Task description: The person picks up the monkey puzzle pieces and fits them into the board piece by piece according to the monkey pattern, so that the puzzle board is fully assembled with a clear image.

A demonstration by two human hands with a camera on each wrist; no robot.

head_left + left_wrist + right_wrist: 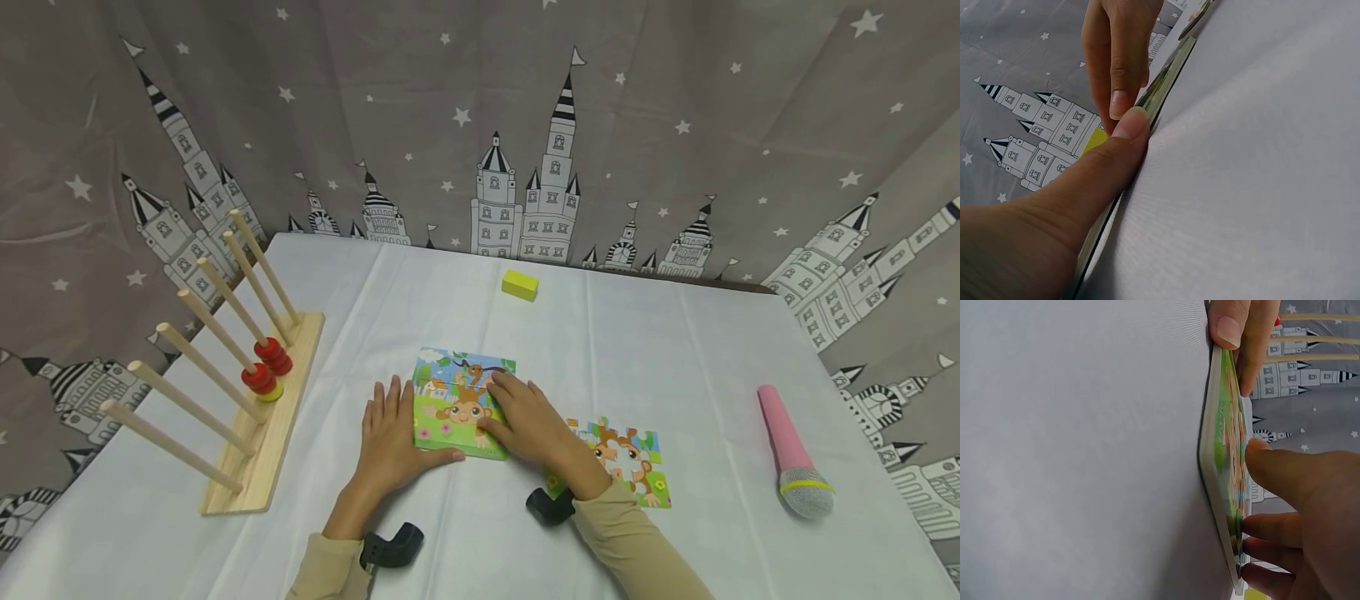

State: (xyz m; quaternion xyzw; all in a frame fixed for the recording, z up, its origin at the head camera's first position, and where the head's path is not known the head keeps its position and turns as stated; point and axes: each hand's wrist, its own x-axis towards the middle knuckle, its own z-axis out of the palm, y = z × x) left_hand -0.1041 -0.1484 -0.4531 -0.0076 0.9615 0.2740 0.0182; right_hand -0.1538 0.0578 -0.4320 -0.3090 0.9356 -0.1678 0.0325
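A monkey jigsaw puzzle (459, 410) lies flat on the white table in the head view, its picture built up inside a thin board. My left hand (390, 437) rests at the board's left side, fingers straight and pointing away, with the thumb along the near edge. The right hand (536, 421) lies over the board's right part, and its fingertips and thumb touch the picture. In the right wrist view the right fingers (1272, 530) press on the puzzle's surface. A second monkey puzzle (630, 467), with a white gap in its middle, lies partly under the right forearm.
On the left stands a wooden peg rack (281, 425) with red rings (258, 377) and a yellow ring on its pegs. A yellow block (520, 285) sits at the back. Far right lies a pink toy microphone (787, 442). A grey castle-print curtain (420, 108) hangs behind.
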